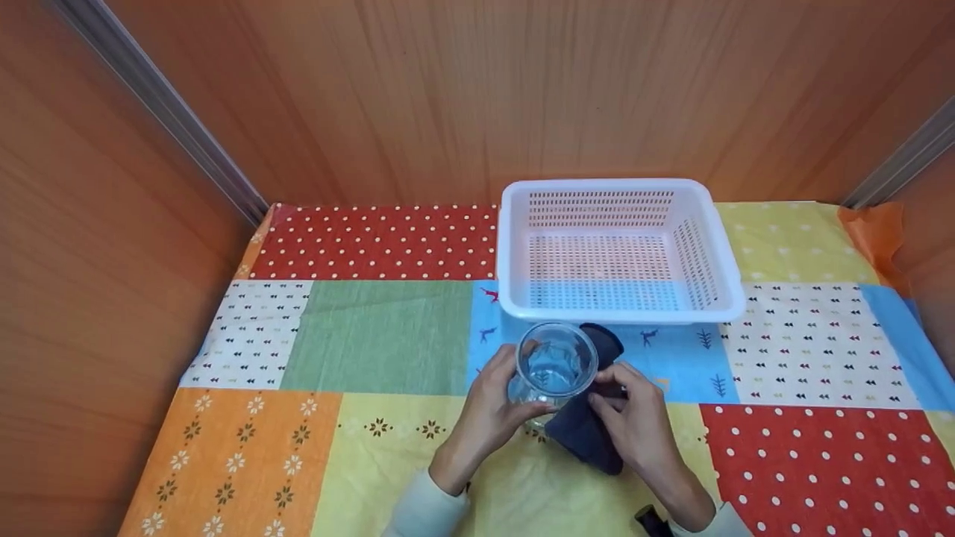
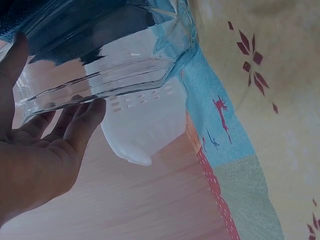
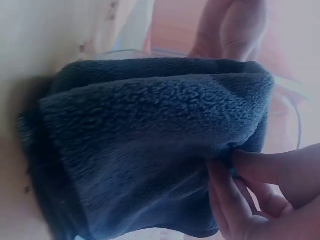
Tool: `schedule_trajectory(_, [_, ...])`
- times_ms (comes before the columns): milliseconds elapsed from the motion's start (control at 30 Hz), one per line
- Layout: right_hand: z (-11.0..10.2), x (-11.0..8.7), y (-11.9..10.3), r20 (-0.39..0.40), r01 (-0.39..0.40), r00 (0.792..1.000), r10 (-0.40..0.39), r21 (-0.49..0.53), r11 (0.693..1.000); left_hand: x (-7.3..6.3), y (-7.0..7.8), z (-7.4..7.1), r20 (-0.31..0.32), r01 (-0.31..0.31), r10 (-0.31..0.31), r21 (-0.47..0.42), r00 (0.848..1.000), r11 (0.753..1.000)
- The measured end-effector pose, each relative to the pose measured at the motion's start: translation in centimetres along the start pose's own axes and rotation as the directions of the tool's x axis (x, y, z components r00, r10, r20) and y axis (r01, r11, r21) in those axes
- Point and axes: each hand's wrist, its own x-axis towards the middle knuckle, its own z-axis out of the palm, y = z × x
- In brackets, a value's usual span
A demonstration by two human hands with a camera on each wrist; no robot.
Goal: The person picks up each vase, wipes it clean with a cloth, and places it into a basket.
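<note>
A clear glass jar [image 1: 556,361] is gripped by my left hand [image 1: 492,406], its round mouth turned up toward the head view. In the left wrist view the thumb and fingers wrap the sides of the jar [image 2: 115,75]. My right hand [image 1: 636,418] pinches a dark blue cloth [image 1: 586,432] against the jar's right side. Close up in the right wrist view, the cloth [image 3: 150,135] is fluffy and folded over, with thumb and fingertips of the right hand [image 3: 265,195] bunching it. The cloth covers part of the glass there.
Just beyond the hands stands a white plastic basket [image 1: 619,317] with slotted walls. A patchwork-patterned tablecloth [image 1: 388,335] covers the table. Wood-grain panels [image 1: 448,97] rise at the back and both sides. A black object [image 1: 653,520] lies by the right wrist.
</note>
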Motion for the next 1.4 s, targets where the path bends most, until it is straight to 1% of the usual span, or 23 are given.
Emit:
schedule_trajectory(100, [0.3, 0.0, 0.9, -0.003, 0.034, 0.999, -0.034, -0.023, 0.999, 0.0, 0.0, 0.0, -0.005, 0.003, -0.003, -0.008, 1.000, 1.000])
schedule_trajectory(233, [0.6, 0.0, 2.5, 0.000, 0.070, 0.998, -0.070, -0.079, 0.994, 0.0, -0.1, 0.0, 0.002, 0.012, -0.012, -0.020, 1.000, 1.000])
schedule_trajectory(433, [0.9, 0.2, 4.7, 0.040, 0.062, 0.998, -0.057, -0.129, 0.990, 0.0, -0.1, 0.1, 0.000, 0.008, -0.008, -0.041, 1.000, 0.999])
schedule_trajectory(500, [1.0, 0.3, 5.3, 0.051, 0.062, 0.997, -0.055, -0.152, 0.986, 0.0, 0.0, 0.0, 0.005, 0.016, -0.016, -0.052, 1.000, 0.999])
schedule_trajectory(600, [1.1, 0.5, 5.8, 0.059, 0.055, 0.997, -0.045, -0.184, 0.981, 0.0, 0.0, 0.0, 0.006, 0.015, -0.015, -0.039, 1.000, 0.999])
schedule_trajectory(733, [1.2, 0.5, 5.9, 0.055, 0.040, 0.998, -0.030, -0.183, 0.982, 0.0, 0.0, 0.0, 0.005, 0.014, -0.014, -0.021, 1.000, 1.000])
schedule_trajectory(933, [1.1, 0.1, 5.3, 0.014, 0.046, 0.999, -0.045, -0.146, 0.988, 0.0, 0.1, 0.0, 0.010, 0.024, -0.024, -0.030, 1.000, 0.999])
schedule_trajectory(1067, [0.9, 0.1, 3.6, 0.001, 0.050, 0.999, -0.050, -0.109, 0.993, 0.0, 0.0, 0.0, 0.004, 0.022, -0.022, -0.020, 1.000, 1.000])
schedule_trajectory(1200, [0.2, 0.2, 1.3, -0.005, 0.030, 1.000, -0.030, -0.013, 0.999, 0.0, 0.0, 0.0, 0.002, 0.017, -0.017, -0.003, 1.000, 1.000])
schedule_trajectory(1267, [-0.1, 0.2, 0.3, -0.014, 0.028, 1.000, -0.027, 0.020, 0.999, 0.0, 0.0, 0.0, 0.007, 0.016, -0.016, 0.001, 1.000, 1.000])
schedule_trajectory(1400, [-0.4, 0.2, -0.4, -0.027, 0.030, 0.999, -0.030, 0.029, 0.999, 0.0, 0.1, -0.1, 0.016, 0.017, -0.017, 0.001, 1.000, 1.000])
